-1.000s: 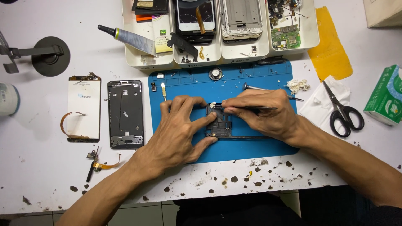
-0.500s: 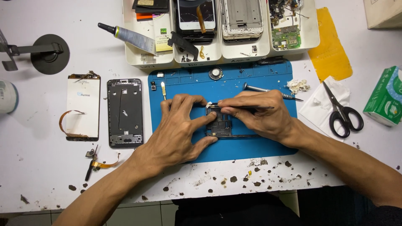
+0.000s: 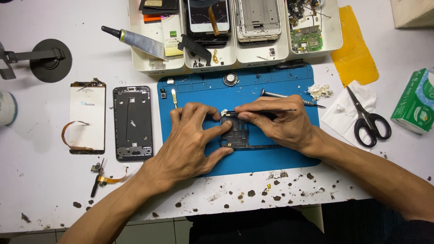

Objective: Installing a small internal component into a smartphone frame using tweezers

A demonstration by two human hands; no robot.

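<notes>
Little has changed since the earlier frames: both hands remain at the centre of the blue mat [image 3: 271, 156], and only the right hand has shifted slightly, its thin metal tool now lying closer to level with the tip at the upper edge of the phone chassis [image 3: 235, 134].

Left hand [image 3: 190, 142]: fingers spread, thumb and fingertips pressed against the left side and lower edge of the phone chassis, clamping it flat on the mat. Its grip is closed on the chassis.

Right hand [image 3: 280, 124]: thumb and fingers pinched around the thin metal tool [image 3: 271, 111], which runs nearly horizontal above the knuckles. Its grip is closed on the tool. A small white scrap [image 3: 224, 111] lies just beside the tool tip.

Position of the work: the dark phone chassis sits mid-frame on the mat, between the two hands and partly covered by them.

Surroundings, unchanged:
- A screwdriver [image 3: 289, 96] lies on the mat just above the right hand.
- A bare phone frame [image 3: 132, 123] and a white display panel [image 3: 87, 116] lie on the white surface [image 3: 54, 190] at left of frame.
- Black-handled scissors [image 3: 366, 118] rest on a white tissue at right, near a green tissue pack [image 3: 416, 101].
- White trays [image 3: 235, 54] of phone parts line the top edge, with a glue tube [image 3: 135, 39] at their left.
</notes>
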